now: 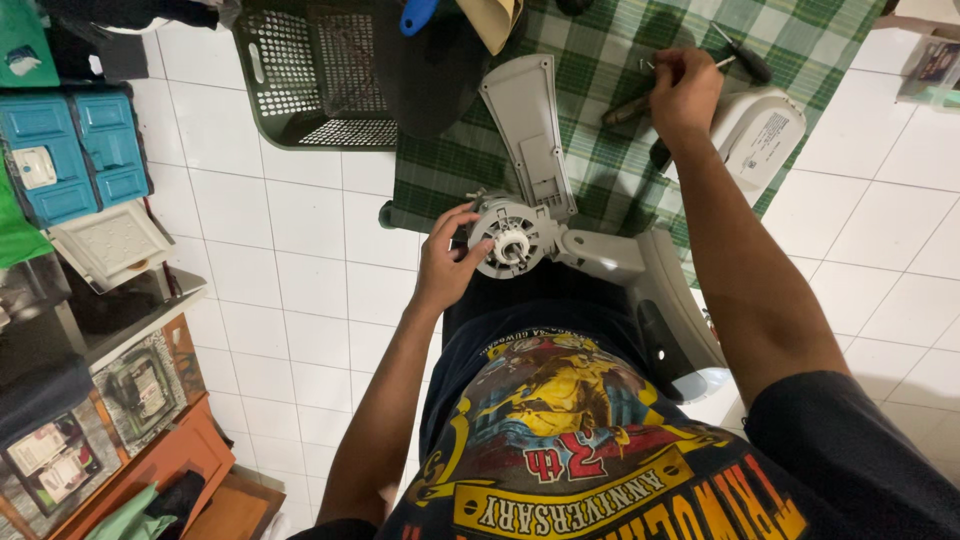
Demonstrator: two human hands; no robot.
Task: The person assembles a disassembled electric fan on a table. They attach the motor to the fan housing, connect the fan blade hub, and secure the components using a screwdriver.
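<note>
Our left hand [445, 262] is cupped against the side of the round grey motor housing [512, 240], fingers spread around its rim and steadying it — a loose hold, not a full clamp. The housing sits at the near edge of the green checked cloth [600, 90], just over the white floor tiles [300, 260], joined to the grey neck piece [600, 255] that runs right toward the fan base [680, 330] by our lap. A long grey cover panel [530, 125] lies on the cloth just behind the housing, pointing at the far edge. Our right hand [685, 90] is out near the cloth's far right corner, fingers pinched shut on something small — a screw or tool tip, too small to tell. Screwdrivers [740, 55] lie just beside it, and a white casing [765, 130] sits at the right edge. A dark green perforated basket [320, 70] stands at the far left corner of the cloth. What could go wrong, in our judgement: with only one loose hand on it the housing could roll off the cloth onto the tiles, and small screws could get lost in the check pattern.
</note>
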